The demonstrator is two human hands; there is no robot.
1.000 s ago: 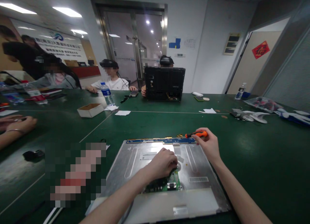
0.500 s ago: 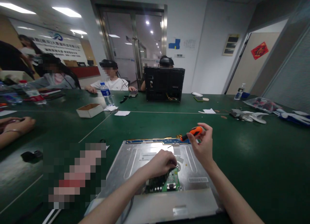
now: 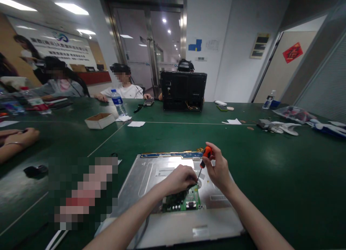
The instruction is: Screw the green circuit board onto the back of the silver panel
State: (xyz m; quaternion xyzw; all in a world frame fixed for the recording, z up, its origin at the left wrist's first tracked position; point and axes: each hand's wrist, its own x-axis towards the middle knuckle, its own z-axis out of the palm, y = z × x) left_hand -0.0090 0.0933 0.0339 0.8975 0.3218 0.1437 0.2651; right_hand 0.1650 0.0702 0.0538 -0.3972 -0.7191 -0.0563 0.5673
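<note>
An orange-and-black screwdriver [image 3: 207, 152] is gripped by the handle in my right hand [image 3: 218, 168], its shaft slanting down to the left. The tip meets the pinched fingers of my left hand [image 3: 181, 177], at the upper edge of a green circuit board [image 3: 193, 196]. Whatever those fingers hold is too small or hidden to make out. The board lies on the silvery metal back of a flat display panel [image 3: 151, 174]. Along the panel's far edge runs a narrow blue circuit strip [image 3: 167, 155]. My left hand and forearm cover part of the board.
On the green table stand a cardboard box [image 3: 100, 121], a water bottle [image 3: 118, 102] and a black monitor casing [image 3: 183, 90]. Metal and white parts [image 3: 277, 126] lie at the right. Another person's hands [image 3: 20, 140] rest at the left; other people sit across.
My right hand has moved down and left, turning the screwdriver from nearly level to steep, so its tip now reaches my left fingers. The left hand stays almost in place.
</note>
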